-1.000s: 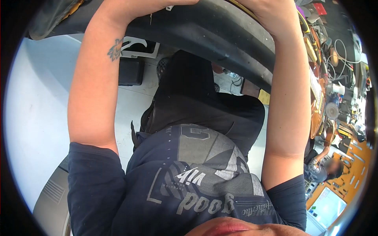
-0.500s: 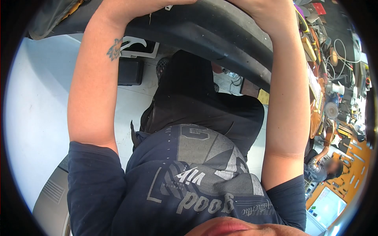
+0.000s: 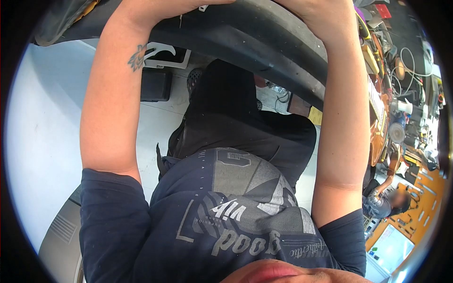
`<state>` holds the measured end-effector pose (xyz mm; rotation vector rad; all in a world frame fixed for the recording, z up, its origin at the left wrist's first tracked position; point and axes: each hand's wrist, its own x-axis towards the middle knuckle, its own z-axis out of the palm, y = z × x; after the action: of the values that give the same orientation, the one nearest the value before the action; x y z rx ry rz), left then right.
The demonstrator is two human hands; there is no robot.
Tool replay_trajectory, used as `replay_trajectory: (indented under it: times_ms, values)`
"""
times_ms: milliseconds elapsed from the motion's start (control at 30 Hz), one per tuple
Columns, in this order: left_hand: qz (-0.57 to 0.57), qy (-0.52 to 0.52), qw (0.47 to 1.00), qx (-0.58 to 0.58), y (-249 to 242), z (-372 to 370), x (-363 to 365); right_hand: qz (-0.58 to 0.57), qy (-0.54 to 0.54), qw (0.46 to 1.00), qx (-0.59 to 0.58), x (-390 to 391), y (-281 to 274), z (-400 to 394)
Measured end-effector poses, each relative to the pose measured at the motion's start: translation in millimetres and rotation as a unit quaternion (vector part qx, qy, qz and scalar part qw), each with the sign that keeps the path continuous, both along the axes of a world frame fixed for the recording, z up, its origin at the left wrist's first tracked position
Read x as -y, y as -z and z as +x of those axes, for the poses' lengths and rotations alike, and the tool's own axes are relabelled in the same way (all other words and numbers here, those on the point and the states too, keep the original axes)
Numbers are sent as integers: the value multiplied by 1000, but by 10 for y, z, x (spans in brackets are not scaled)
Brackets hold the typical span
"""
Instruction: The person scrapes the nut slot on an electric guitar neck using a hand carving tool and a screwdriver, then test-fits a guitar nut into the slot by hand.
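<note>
At the top edge of the head view, my left hand (image 3: 181, 6) reaches over a large black curved panel (image 3: 236, 35), and its fingers lie outside the frame. My right hand (image 3: 314, 14) is over the same panel, farther right, also with its fingers cut off. What either hand holds, if anything, does not show. Beside the left wrist, a small white piece (image 3: 203, 8) and a thin light-coloured sliver (image 3: 180, 20) show against the black surface. The panel runs across above my legs, between both forearms.
On the floor beyond my left forearm sit a black case (image 3: 156, 86) and a white-framed item. Tools, cables and guitar-shaped bodies (image 3: 380, 127) crowd the right side. Another person (image 3: 380, 203) is at the lower right, near an orange tool board (image 3: 427, 188) and a whiteboard (image 3: 391, 245).
Both arms keep almost the same pose, with only a very slight shift. The black panel stays in place.
</note>
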<state>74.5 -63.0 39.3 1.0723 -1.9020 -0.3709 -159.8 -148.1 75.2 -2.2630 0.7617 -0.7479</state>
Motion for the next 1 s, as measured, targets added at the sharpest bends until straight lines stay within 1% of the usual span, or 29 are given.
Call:
replay_trajectory:
  times_ms: [67,300,467,567,600,667,700,767,800,867,967,1000]
  values:
    - [-7,-2,1000,7,2,2,-2,-2,32,999,-21,-43,-36,39]
    - [-11,-3,1000,6,-11,1,-8,2,15,1000,-9,29,17,-2]
    - [-58,19,998,6,79,43,5,21,35,999,-28,-8,-32,26]
    - [-70,2,998,6,92,33,1,10,-24,999,24,58,70,-23]
    - [-92,-5,996,14,132,24,13,16,-13,1000,21,52,54,-20]
    - [-110,-1,994,-8,236,38,83,27,9,999,15,25,14,-8]
    - [-107,11,993,-40,250,42,140,45,7,998,41,35,24,2]
    - [-96,17,994,-55,280,69,147,80,2,992,93,68,55,19]
    - [-89,11,995,-38,164,33,19,80,9,993,82,72,46,11]
    - [-77,2,997,-26,99,13,-55,80,23,995,61,85,31,-1]
    - [-51,-11,998,-40,95,6,-75,93,10,993,71,105,53,-7]
    - [-34,-21,998,-46,79,-6,-87,87,23,993,77,98,48,0]
